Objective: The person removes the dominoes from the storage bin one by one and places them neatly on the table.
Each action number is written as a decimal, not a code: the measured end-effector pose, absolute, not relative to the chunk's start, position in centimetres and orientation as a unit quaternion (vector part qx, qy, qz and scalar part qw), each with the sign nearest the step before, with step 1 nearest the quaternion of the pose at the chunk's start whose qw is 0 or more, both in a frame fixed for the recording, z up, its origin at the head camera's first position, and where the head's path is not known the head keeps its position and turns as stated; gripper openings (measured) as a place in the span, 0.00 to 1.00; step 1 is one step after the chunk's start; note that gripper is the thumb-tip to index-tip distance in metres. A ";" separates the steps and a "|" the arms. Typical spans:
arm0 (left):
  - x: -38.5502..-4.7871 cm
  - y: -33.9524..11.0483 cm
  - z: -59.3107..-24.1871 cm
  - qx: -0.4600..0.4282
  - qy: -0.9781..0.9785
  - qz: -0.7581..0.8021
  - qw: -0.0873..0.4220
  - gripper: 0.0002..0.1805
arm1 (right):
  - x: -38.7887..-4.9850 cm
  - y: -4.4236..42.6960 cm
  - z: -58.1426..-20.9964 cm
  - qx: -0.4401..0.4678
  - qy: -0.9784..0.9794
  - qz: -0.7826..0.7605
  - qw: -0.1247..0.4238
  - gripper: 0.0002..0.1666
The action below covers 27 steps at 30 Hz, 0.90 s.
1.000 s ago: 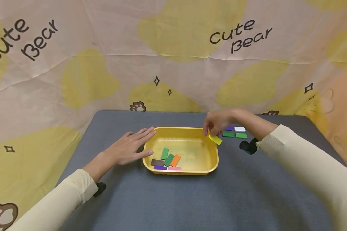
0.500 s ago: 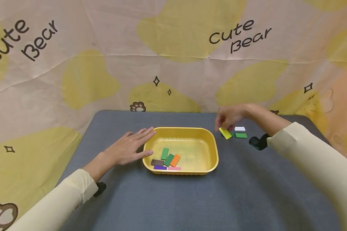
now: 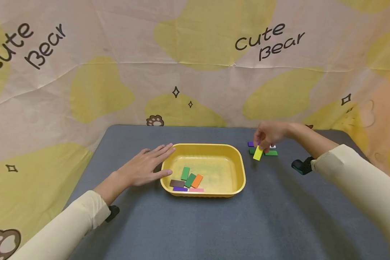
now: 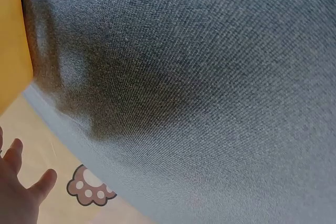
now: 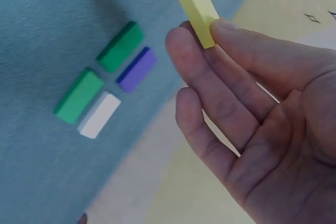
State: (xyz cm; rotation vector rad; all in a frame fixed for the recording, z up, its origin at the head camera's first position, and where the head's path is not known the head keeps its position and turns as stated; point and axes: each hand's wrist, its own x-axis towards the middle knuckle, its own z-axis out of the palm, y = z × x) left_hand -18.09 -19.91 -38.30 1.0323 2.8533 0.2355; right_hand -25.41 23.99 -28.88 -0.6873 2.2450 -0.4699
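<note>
"What has just shifted?"

"The yellow block (image 3: 258, 153). A second ago it was at the right rim of the tray (image 3: 219, 171); now the right hand (image 3: 269, 135) has carried it farther right, to the near side of the little group on the tabletop (image 3: 195, 227)."

"Set down?"

"Not yet, I'd judge. Thumb and fingers pinch one end, and the right wrist view shows it raised."

"What's in the group?"

"Far side, a purple block (image 3: 251, 144) and a white block (image 5: 100, 115); near side, two green blocks (image 3: 271, 153). The white one is partly behind the hand in the head view."

"And the left hand (image 3: 147, 164)?"

"Unchanged: fingers straight, at the tray's left rim, gripping nothing. The other coloured blocks (image 3: 190, 180) lie unmoved in the tray's near left part."

"So what does that mean?"

"The yellow one looks carried clear of the tray, but its placing isn't finished."
</note>
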 end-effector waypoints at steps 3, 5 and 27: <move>-18.1 -19.9 -38.3 0.335 0.937 0.079 0.054 0.45 | -25.2 24.7 -29.5 -0.263 0.879 -0.193 0.349 0.03; -18.0 -19.9 -38.2 0.335 0.937 0.081 0.055 0.45 | -25.1 25.2 -30.1 -0.261 0.882 -0.205 0.336 0.03; -17.9 -19.9 -38.0 0.335 0.938 0.078 0.053 0.45 | -23.2 29.4 -36.8 -0.162 0.875 -0.363 0.277 0.10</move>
